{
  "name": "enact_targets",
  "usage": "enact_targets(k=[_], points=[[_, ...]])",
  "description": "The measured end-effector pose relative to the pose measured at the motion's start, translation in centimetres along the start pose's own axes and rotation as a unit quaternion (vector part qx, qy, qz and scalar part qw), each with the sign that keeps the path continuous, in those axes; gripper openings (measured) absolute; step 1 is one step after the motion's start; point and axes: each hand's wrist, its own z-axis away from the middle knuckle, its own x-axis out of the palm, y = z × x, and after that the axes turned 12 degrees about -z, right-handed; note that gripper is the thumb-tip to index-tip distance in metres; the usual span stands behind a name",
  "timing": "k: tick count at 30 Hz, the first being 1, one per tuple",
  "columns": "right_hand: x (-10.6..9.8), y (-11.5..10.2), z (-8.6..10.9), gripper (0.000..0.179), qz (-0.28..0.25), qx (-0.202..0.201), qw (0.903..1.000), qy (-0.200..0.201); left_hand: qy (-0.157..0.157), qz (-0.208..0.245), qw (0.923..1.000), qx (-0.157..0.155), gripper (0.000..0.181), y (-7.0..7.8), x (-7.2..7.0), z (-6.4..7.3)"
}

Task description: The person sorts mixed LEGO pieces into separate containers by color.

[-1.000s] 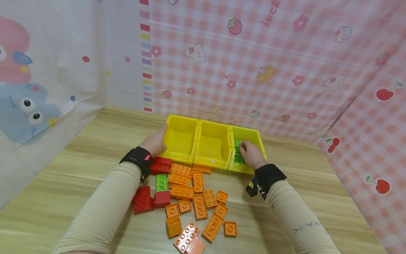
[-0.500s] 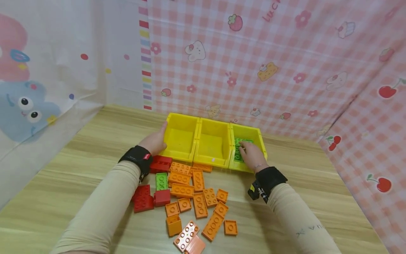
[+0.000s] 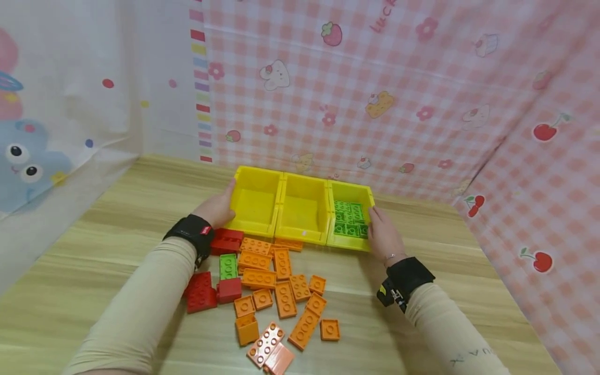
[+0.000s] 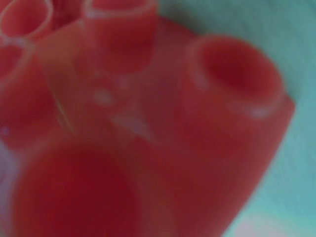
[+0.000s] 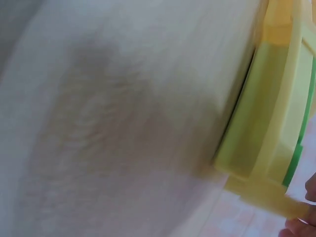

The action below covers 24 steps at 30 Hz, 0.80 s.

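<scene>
- Overall, pink checked cloth (image 3: 290,114) hangs behind and to the right, with paler cartoon cloth (image 3: 84,78) on the left; all round the foot of it runs a light wood-grain tabletop (image 3: 140,208).
- Two cream sleeves (image 3: 126,307) reach in from the near edge, each ending in a black wrist strap (image 3: 189,232).
- Across the middle, near the back cloth, sits the yellow bin (image 3: 302,211) with three compartments; green bricks (image 3: 349,216) lie in the right one.
- The left hand (image 3: 214,208) grips the bin's left end, the right hand (image 3: 385,235) its right end, with fingertips at the corner in the right wrist view.
- Between the forearms, in front of the bin, spread orange bricks (image 3: 259,278), red ones (image 3: 201,292), a single light-green brick (image 3: 228,266) and a shiny pale-orange piece (image 3: 266,345). Blurred red studs fill the left wrist view, hiding that hand there.
- Half a second ago the right hand was inside the right compartment; now it is at the outer wall. The loose bricks have kept their arrangement.
</scene>
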Motion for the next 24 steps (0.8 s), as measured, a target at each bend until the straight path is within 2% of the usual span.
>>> enact_targets(k=[7,11,17,21,24], points=[[0.2,0.4,0.7,0.045,-0.015,0.024,0.9996,0.006,-0.002,0.003,1.0000,0.004,0.083,-0.2,0.2,-0.2],[0.4,0.1,0.6,0.048,-0.040,0.047,0.9977,0.028,-0.005,0.007,0.9999,0.008,0.083,-0.2,0.0,-0.1],[0.8,-0.6,0.1,0.044,-0.047,0.079,0.9941,0.057,0.006,-0.013,0.9998,0.015,0.084,-0.5,-0.5,-0.1],[0.9,-0.7,-0.1,0.045,-0.058,0.122,0.9894,0.054,-0.005,-0.026,0.9996,0.011,0.084,-0.5,-0.5,-0.3],[1.0,-0.5,0.1,0.044,-0.050,0.148,0.9871,0.035,-0.013,-0.046,0.9988,0.007,0.083,-0.1,-0.1,-0.5]])
